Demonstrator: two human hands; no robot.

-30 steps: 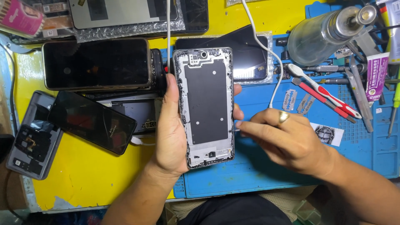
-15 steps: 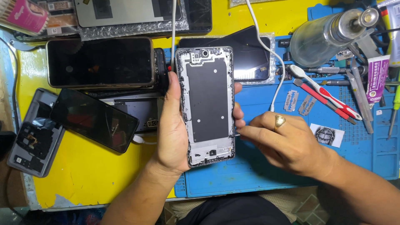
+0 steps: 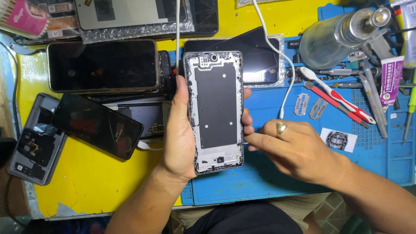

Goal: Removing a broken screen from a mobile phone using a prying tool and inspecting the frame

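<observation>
Biggest thing first: the yellow table (image 3: 99,182), cluttered with phones, and a blue work mat (image 3: 268,186) covering its right side. Everything else I'll place relative to the stripped phone frame (image 3: 215,110), which sits upright above the mat's left edge. The left hand (image 3: 180,130) wraps it from the left, fingers clamped around both long sides. The right hand (image 3: 299,149) comes in from the right, fingers pinched together on a thin tool that's too small to make out, its tip touching the frame's lower right edge.

Left of the frame lies a dark phone (image 3: 102,65); upper right of it, a clear bottle (image 3: 336,37) and a toothbrush (image 3: 333,93); just right, two razor blades (image 3: 308,106).

Looks like edge cleaning or scraping in progress. I'd guess the next bit needs a steady grip and light pressure along that rim.
</observation>
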